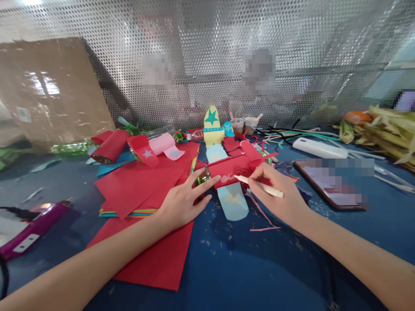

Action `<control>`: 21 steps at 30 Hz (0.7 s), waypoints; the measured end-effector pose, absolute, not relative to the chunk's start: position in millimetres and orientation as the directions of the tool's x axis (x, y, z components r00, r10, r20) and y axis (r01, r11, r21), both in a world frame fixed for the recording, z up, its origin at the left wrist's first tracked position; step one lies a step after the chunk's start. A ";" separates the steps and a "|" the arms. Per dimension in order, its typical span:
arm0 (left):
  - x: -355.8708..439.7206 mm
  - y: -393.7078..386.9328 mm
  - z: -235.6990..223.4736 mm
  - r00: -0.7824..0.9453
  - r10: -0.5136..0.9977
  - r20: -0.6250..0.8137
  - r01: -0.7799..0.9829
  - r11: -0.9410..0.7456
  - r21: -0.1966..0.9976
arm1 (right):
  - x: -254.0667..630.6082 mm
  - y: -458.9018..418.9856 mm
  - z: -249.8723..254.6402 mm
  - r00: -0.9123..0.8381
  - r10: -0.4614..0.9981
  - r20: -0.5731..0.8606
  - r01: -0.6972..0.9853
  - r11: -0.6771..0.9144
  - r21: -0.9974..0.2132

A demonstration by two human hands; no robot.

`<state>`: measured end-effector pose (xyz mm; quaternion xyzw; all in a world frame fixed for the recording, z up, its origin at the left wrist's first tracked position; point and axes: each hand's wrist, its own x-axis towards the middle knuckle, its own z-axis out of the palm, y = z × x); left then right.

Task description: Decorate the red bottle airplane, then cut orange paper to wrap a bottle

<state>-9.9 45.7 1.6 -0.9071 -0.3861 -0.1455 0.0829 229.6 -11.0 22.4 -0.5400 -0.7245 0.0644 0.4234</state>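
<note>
Off-white pen (pixel 270 189) touches paper (pixel 216 168); cardboard's (pixel 61 101) label (pixel 23 114) seems illegible.

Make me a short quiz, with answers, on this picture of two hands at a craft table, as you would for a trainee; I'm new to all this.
1. Which hand holds the cream pen with its tip at the red craft piece?
2. True or false: the yellow paper strip bears a green star.
3. Pick one. The phone lies on: (a) the red sheets; (b) the blue tabletop; (c) the cardboard.

Key:
1. The right hand; the left hand has its fingers spread at the piece's other end.
2. True.
3. b.
</note>
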 end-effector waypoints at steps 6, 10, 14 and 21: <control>-9.6 45.9 1.8 0.664 0.668 0.337 0.720 -0.692 -0.048 | 229.9 -10.7 23.1 -0.056 0.839 0.541 0.722 0.409 -0.559; -9.5 45.4 2.5 0.665 0.664 0.341 0.718 -0.694 -0.049 | 229.6 -10.4 24.3 -0.044 0.839 0.543 0.717 0.405 -0.567; -10.0 45.8 1.8 0.665 0.667 0.336 0.719 -0.693 -0.048 | 229.3 -10.5 23.1 -0.055 0.848 0.528 0.722 0.399 -0.566; -10.3 46.5 0.6 0.664 0.668 0.337 0.720 -0.692 -0.045 | 229.4 -10.6 23.1 -0.047 0.844 0.535 0.714 0.403 -0.573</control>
